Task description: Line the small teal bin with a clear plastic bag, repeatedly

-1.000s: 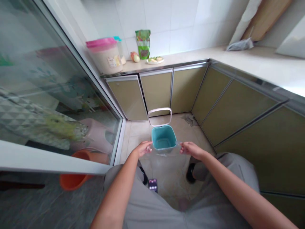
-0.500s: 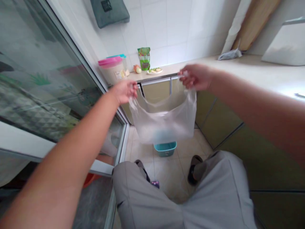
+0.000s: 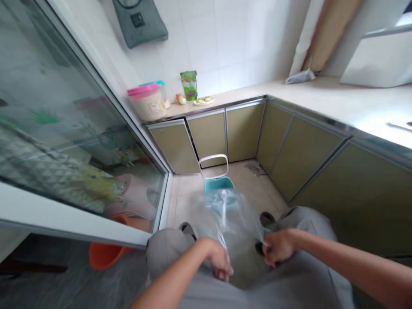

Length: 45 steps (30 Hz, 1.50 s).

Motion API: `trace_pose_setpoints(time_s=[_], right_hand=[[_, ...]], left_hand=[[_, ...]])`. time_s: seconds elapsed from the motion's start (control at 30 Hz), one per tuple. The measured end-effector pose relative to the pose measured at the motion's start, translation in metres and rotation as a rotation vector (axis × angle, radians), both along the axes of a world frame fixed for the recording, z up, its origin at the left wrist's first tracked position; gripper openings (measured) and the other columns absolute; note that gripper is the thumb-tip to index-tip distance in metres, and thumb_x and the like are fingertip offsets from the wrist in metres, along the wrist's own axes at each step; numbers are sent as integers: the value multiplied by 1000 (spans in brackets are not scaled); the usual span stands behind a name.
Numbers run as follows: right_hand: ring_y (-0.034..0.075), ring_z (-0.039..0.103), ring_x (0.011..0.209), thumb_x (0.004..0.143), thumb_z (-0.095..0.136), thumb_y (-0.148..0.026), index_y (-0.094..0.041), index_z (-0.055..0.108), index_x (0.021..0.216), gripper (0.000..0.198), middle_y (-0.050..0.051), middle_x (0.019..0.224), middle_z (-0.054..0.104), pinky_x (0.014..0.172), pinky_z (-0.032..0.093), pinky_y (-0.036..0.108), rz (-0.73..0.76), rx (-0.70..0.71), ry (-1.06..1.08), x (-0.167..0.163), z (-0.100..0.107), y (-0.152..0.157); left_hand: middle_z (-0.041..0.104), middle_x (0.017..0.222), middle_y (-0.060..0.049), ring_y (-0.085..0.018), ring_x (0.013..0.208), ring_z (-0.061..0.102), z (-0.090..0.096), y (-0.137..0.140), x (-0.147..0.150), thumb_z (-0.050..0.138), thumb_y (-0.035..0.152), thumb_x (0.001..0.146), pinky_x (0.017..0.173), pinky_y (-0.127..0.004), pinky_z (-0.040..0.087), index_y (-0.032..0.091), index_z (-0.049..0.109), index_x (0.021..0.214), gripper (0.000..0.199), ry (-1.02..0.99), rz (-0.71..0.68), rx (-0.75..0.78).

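Note:
A clear plastic bag [image 3: 231, 210], blurred by motion, stretches between my two hands low over the floor. My left hand [image 3: 220, 262] is closed on one side of its edge, in front of my left knee. Near my right knee, my right hand [image 3: 278, 248] grips the other side. Beyond the bag stands a teal trash bin [image 3: 219, 183] on the tiles, its lower part seen through the film. Its white rim frame [image 3: 213, 166] is tilted up behind the opening.
Olive cabinets [image 3: 244, 124] run along the back and right under a pale counter [image 3: 244, 96]. A pink-lidded container [image 3: 148, 101], an onion [image 3: 180, 99], a green pouch [image 3: 189, 86] and a small plate [image 3: 204, 101] stand there. Left is a glass door [image 3: 80, 128]; an orange basin [image 3: 106, 254] lies beyond it.
Both hands have come down and back toward my lap with the bag. The bag no longer hangs wide in front of the cabinets, and the bin's raised white frame has come into view.

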State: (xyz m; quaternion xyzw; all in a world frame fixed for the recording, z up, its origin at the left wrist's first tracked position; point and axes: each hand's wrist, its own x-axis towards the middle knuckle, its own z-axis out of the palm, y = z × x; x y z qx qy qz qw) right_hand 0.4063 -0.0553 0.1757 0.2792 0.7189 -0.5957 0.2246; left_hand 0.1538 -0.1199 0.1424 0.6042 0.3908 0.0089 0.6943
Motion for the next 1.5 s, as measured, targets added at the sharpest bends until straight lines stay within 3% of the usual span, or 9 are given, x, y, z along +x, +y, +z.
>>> trace_pose_setpoints(time_s=[0.1, 0.17, 0.3, 0.47, 0.6, 0.7, 0.9, 1.27, 1.5], right_hand=[[12, 50, 53, 87, 69, -51, -20, 71, 78, 32, -2, 61, 54, 50, 37, 25, -48, -47, -11, 12, -31, 6], [9, 42, 51, 84, 68, -56, -17, 67, 82, 39, -5, 58, 46, 48, 34, 22, -149, -80, 92, 18, -27, 19], [7, 36, 54, 83, 68, -63, -17, 63, 96, 48, -5, 66, 45, 45, 28, 19, -345, -19, 262, 18, 26, 54], [8, 36, 52, 83, 73, -56, -23, 61, 127, 56, -6, 68, 46, 45, 25, 20, -516, 186, 315, 16, 86, 94], [10, 43, 57, 85, 72, -49, -23, 61, 134, 56, -3, 70, 52, 53, 36, 23, -575, 425, 365, 13, 95, 121], [13, 49, 63, 86, 71, -42, -20, 59, 139, 58, -2, 71, 54, 61, 42, 25, -581, 644, 382, 8, 89, 139], [15, 54, 65, 83, 73, -33, -21, 57, 144, 64, -1, 74, 59, 67, 44, 28, -556, 856, 348, -2, 74, 157], [18, 58, 74, 83, 71, -33, -16, 41, 156, 81, 2, 84, 63, 75, 48, 30, -519, 798, 302, -8, 28, 156], [17, 56, 66, 84, 70, -33, -15, 31, 163, 90, -3, 73, 57, 71, 49, 31, -509, 732, 201, -13, -18, 152]], left_hand=[[67, 68, -1, -17, 61, 65, 0, 19, -16, 82, 61, 74, 60, -30, 53, 22, 77, 82, 41, 41, -270, -234], [70, 74, -3, -16, 66, 66, 15, 36, -39, 80, 66, 73, 66, -29, 53, 19, 79, 89, 49, -14, -268, -229], [70, 87, -4, -11, 68, 59, 63, 70, -84, 81, 56, 77, 67, -25, 48, 16, 77, 96, 44, -37, 119, 70], [54, 73, 3, -9, 63, 47, 110, 103, -112, 72, 35, 82, 62, -22, 37, 15, 69, 128, 50, 35, 510, 421], [36, 63, 9, -9, 56, 33, 129, 119, -125, 66, 21, 79, 58, -22, 30, 16, 60, 142, 64, 234, 659, 821], [37, 65, 8, -10, 58, 36, 135, 125, -134, 62, 12, 75, 60, -22, 31, 18, 58, 145, 70, 425, 671, 1042], [52, 78, 5, -9, 61, 43, 118, 125, -144, 54, 4, 73, 62, -22, 35, 23, 40, 159, 89, 474, 616, 1056], [55, 83, 6, -8, 62, 44, 70, 124, -161, 53, 1, 70, 66, -22, 38, 22, 25, 165, 102, 447, 550, 914], [59, 94, 3, -8, 63, 46, 36, 124, -159, 53, -2, 69, 65, -21, 37, 29, 25, 165, 105, 520, 511, 874]])
